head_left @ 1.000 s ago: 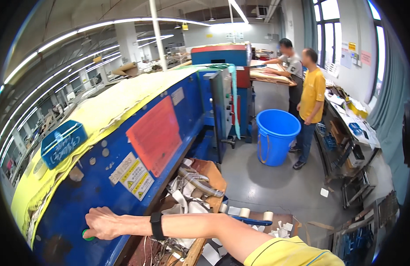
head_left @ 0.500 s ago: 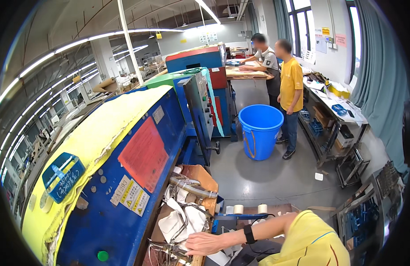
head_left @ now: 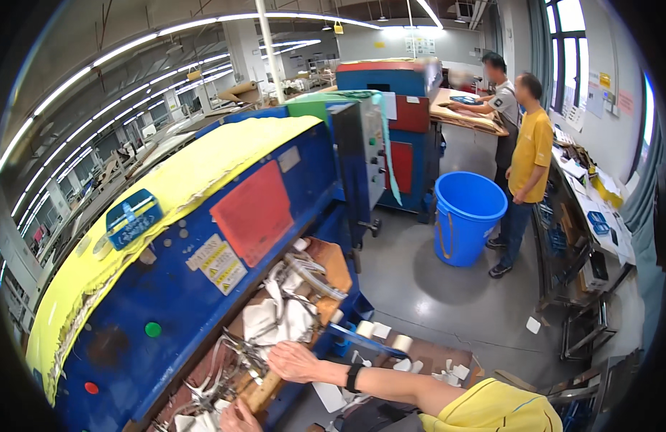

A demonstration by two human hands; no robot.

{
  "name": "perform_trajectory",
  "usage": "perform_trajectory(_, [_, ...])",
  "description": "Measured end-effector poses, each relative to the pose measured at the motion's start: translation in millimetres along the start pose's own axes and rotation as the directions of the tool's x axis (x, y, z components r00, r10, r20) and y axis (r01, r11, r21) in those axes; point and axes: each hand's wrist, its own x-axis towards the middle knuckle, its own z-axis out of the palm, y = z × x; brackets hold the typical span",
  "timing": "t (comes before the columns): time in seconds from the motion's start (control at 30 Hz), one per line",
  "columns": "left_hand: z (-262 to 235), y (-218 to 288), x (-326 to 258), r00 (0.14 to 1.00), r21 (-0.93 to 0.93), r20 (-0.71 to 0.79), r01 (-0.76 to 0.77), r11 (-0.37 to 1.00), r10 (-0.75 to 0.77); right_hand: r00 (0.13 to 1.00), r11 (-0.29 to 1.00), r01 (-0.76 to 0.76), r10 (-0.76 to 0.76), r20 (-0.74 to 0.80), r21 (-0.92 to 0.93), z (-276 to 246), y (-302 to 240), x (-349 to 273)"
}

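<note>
A long wooden tray [head_left: 264, 392] along the blue machine's front is heaped with white scraps [head_left: 279, 320], thin strips and small metal-looking pieces. My right hand [head_left: 293, 361], with a black band at its wrist, lies over the tray's near edge beside the scraps. Its fingers look loosely extended and nothing shows in them, though the tips are partly hidden. Lower down, my left hand [head_left: 239, 417] is at the tray too, cut off by the picture's bottom edge. Its visible fingers are apart, close to thin strips and white pieces.
The blue machine [head_left: 182, 288] with a yellow cover stands left, a blue cutting die [head_left: 133, 218] on top. Pale rolls [head_left: 365, 329] and scraps lie on a low brown surface. Beyond are a blue bin [head_left: 470, 216] and two people, one in yellow [head_left: 532, 155]. Shelving runs along the right.
The view has turned left and down, so the scene sits farther right. My left hand has come into view at the bottom. My right hand stays near the tray's edge.
</note>
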Motion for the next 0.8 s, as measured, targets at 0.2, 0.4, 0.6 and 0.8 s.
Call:
perform_trajectory(0.2, [-81, 104, 51, 0.918, -0.185, 0.110, 0.395, 0.900, -0.380, 0.947, 0.995, -0.042, 0.069, 0.313, -0.093, -2, 2, -5])
perform_trajectory(0.4, [-86, 119, 33, 0.905, -0.216, 0.164, 0.421, 0.881, -0.392, 0.987, 0.998, -0.032, 0.039, 0.155, -0.048, -16, 1, -34])
perform_trajectory(0.6, [-114, 129, 12, 0.811, -0.150, 0.438, 0.492, 0.858, -0.388, 0.915, 0.981, -0.033, -0.047, 0.401, 0.191, -64, -1, -63])
perform_trajectory(0.8, [-127, 136, 92, 0.776, -0.448, 0.615, 0.486, 0.750, -0.136, 0.730, 0.704, -0.579, 0.222, 0.646, 0.412, -136, 56, -34])
